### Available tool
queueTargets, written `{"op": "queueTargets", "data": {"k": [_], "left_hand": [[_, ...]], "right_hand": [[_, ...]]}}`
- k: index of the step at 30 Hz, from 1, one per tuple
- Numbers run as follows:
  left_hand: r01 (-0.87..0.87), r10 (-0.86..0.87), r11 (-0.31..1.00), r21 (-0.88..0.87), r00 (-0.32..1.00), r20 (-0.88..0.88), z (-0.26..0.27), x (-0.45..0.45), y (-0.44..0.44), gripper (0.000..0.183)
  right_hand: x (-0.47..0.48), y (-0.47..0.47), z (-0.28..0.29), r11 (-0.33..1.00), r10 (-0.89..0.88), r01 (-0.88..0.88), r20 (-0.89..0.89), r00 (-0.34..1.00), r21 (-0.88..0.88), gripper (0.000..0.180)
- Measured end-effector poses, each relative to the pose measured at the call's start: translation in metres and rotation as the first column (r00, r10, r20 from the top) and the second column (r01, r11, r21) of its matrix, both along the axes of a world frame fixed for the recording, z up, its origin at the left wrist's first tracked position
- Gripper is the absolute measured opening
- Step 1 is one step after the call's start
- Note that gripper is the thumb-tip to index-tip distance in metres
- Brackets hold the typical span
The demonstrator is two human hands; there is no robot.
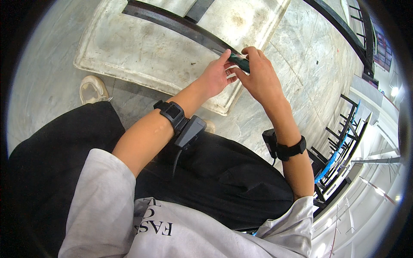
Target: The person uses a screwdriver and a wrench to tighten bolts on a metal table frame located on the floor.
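A small dark green object [239, 62], perhaps a folded wrap or strip, sits between my two hands at the right end of a long dark bar [180, 25]. My left hand [216, 76] pinches its left end, thumb on top and fingers curled under. My right hand [263, 72] grips its other end, with the fingers bent over it; the palm side is hidden. The bar lies across a worn whitish slab [155, 54], and a shorter dark crosspiece [199, 10] meets it farther back. Whether the green object touches the bar, I cannot tell.
A shoe [93, 89] rests on the grey floor [300, 64] by the slab's near left corner. Black frames [342, 29] stand at the upper right. Along the right side is a rack [342, 142] with black prongs and a blue strip. Black devices are strapped to both forearms.
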State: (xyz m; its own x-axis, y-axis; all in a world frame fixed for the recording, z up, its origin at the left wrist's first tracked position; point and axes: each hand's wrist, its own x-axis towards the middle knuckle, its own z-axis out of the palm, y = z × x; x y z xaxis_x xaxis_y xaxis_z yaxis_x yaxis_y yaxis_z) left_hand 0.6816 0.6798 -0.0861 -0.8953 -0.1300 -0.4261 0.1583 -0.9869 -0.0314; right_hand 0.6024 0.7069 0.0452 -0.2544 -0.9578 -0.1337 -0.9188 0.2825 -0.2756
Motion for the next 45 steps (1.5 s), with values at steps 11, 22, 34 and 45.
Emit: {"op": "queueTargets", "data": {"k": [11, 22, 34, 45], "left_hand": [[-0.030, 0.029, 0.999, 0.013, 0.998, 0.056, 0.002, -0.002, -0.002, 0.027], [0.009, -0.009, 1.000, 0.024, 1.000, 0.027, 0.003, -0.003, 0.001, 0.028], [0.016, -0.017, 0.996, 0.082, 1.000, 0.010, 0.002, -0.003, 0.004, 0.027], [0.009, -0.009, 0.997, 0.073, 1.000, 0.002, 0.004, -0.002, 0.003, 0.025]], "right_hand": [[-0.005, -0.003, 0.005, 0.966, -0.172, 0.157, 0.056, 0.984, 0.206, 0.025], [-0.007, -0.005, 0.011, 0.963, -0.168, 0.164, -0.002, 0.986, 0.216, 0.025], [-0.012, -0.002, 0.009, 0.906, -0.267, 0.226, 0.069, 0.961, 0.358, 0.031], [-0.012, -0.005, 0.011, 0.841, -0.405, 0.320, 0.116, 0.907, 0.437, 0.033]]}}
